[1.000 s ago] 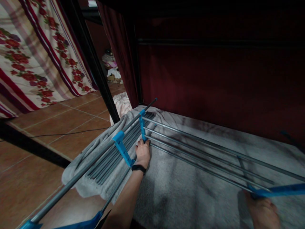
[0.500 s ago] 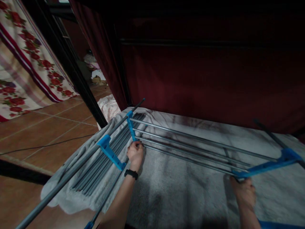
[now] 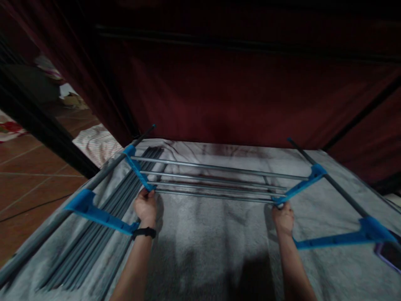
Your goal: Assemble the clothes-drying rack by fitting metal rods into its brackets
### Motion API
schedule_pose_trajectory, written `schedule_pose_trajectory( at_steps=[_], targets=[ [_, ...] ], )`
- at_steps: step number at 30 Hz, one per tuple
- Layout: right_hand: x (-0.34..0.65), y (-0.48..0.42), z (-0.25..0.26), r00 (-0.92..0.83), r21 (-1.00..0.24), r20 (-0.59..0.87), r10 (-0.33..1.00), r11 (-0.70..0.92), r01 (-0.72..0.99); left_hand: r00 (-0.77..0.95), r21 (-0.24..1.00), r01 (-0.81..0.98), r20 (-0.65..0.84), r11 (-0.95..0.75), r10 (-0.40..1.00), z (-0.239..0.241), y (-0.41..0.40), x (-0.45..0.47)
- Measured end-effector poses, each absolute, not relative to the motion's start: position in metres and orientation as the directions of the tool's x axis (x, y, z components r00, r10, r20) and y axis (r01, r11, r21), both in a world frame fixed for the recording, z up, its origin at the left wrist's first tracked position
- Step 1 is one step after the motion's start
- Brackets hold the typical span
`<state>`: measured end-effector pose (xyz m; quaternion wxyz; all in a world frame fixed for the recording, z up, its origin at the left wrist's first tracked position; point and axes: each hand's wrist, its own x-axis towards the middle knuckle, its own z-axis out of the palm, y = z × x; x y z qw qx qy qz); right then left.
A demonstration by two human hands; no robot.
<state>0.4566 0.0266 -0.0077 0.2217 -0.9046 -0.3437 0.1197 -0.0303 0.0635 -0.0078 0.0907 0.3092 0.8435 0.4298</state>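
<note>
A rack frame of grey metal tubes and blue plastic brackets stands over a pale blanket. My left hand [image 3: 145,207], with a black band at the wrist, is closed on the lower end of the far left blue bracket [image 3: 137,170]. My right hand [image 3: 283,217] grips the lower end of the far right blue bracket [image 3: 300,187]. Several thin crossbars [image 3: 213,167] span between these two brackets. Nearer me are another left bracket [image 3: 100,213] and another right bracket [image 3: 335,239], with no crossbars between them. My fingertips are partly hidden by the brackets.
Loose grey tubes [image 3: 106,221] lie in a bundle on the blanket [image 3: 203,246] at the left. A dark red curtain [image 3: 219,100] hangs behind. A dark slanted post [image 3: 46,125] stands left, above the tiled floor [image 3: 25,184]. A purple-edged dark object [image 3: 388,256] lies at the right edge.
The view has turned right, bringing the near right bracket and the purple-edged object into sight. Both hands stay at the same bracket ends, and the crossbars now look more level.
</note>
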Motion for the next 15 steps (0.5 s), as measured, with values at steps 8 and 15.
schedule_pose_trajectory(
  at_steps=[8, 15],
  targets=[
    [0.443, 0.026, 0.007, 0.754, -0.465, -0.033, 0.656, -0.678, 0.569, -0.834, 0.657, 0.487, 0.155, 0.576, 0.529, -0.011, 0.079, -0.041],
    [0.444, 0.029, 0.003, 0.76, -0.466, -0.058, 0.648, -0.691, 0.553, -0.891, 0.519, 0.436, 0.13, 0.735, 0.436, -0.009, 0.092, -0.045]
  ],
)
